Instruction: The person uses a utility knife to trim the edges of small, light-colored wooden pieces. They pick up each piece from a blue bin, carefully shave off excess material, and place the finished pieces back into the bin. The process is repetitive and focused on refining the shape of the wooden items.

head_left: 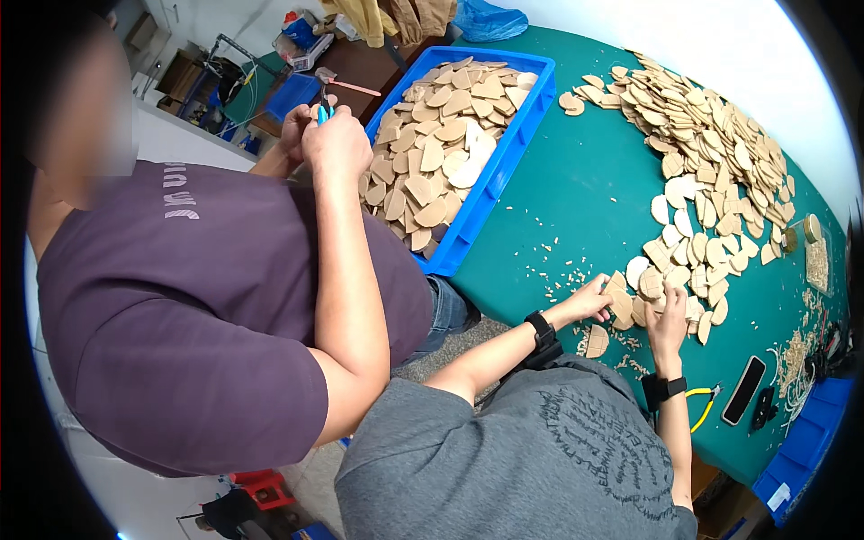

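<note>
My left hand (589,302) is closed at the edge of a tan, flat wooden piece (620,306) with scored lines, near the table's front edge. My right hand (667,329) has its fingers bent around a pale wooden piece (661,304), partly hidden by them. Just beyond it lies a rounded piece with a grid of grooves (650,283). Another grooved piece (597,341) rests by my left wrist. Around both hands spread loose half-round pieces (711,261), which join a large heap (711,135) farther back.
A blue crate (490,171) full of wooden pieces stands at left. A co-worker's hands (328,139) hold a blue-handled tool above its near side. Small pegs (562,270) litter the green table (540,216). Right of me lie yellow-handled pliers (706,405), a phone (743,391) and a peg container (816,263).
</note>
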A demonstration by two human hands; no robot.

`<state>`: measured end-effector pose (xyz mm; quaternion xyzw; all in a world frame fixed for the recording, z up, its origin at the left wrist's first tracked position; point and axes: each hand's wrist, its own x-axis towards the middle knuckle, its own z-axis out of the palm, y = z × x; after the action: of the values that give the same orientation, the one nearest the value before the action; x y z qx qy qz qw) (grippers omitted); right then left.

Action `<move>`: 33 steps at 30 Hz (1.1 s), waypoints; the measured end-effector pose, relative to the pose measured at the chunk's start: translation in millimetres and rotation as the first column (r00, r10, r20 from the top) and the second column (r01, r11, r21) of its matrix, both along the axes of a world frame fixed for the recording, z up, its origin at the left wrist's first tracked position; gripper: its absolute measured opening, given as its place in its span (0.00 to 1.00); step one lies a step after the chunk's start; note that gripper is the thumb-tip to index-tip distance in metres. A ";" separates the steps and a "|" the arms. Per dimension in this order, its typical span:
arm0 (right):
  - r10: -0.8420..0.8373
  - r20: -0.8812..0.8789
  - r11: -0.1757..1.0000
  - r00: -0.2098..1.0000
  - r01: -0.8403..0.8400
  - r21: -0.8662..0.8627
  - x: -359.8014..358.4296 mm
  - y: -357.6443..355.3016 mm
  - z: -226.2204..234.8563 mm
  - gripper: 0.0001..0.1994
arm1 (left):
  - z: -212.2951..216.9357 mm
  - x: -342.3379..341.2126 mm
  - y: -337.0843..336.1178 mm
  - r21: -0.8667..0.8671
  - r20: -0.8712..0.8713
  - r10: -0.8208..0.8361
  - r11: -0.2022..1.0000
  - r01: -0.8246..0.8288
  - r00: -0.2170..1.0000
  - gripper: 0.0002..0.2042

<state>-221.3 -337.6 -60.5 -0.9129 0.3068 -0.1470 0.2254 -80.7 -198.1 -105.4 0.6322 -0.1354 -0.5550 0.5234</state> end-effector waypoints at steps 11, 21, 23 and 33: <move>0.712 -0.123 0.699 0.691 -0.683 0.214 3.8 30.1 -2.1 0.24 | -5.1 17.6 12.1 -0.036 0.170 0.245 0.970 -0.242 0.955 0.19; 0.742 -0.140 0.669 0.656 -0.708 0.226 -4.3 38.6 -12.2 0.28 | -16.7 25.0 21.9 -0.046 0.122 0.307 0.952 -0.304 0.944 0.18; 0.714 -0.119 0.695 0.690 -0.678 0.238 -1.9 43.0 -10.4 0.25 | -17.8 24.4 22.4 -0.049 0.121 0.305 0.952 -0.301 0.945 0.18; 0.122 0.183 0.691 0.975 -0.216 0.690 17.3 -15.4 -19.7 0.18 | 22.1 24.6 12.6 -0.158 0.018 0.202 0.968 -0.197 0.979 0.19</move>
<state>-204.0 -352.9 -80.2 -0.7708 0.2395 -0.0530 0.5880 -56.2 -185.5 -83.3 0.6091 -0.1226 -0.4765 0.6220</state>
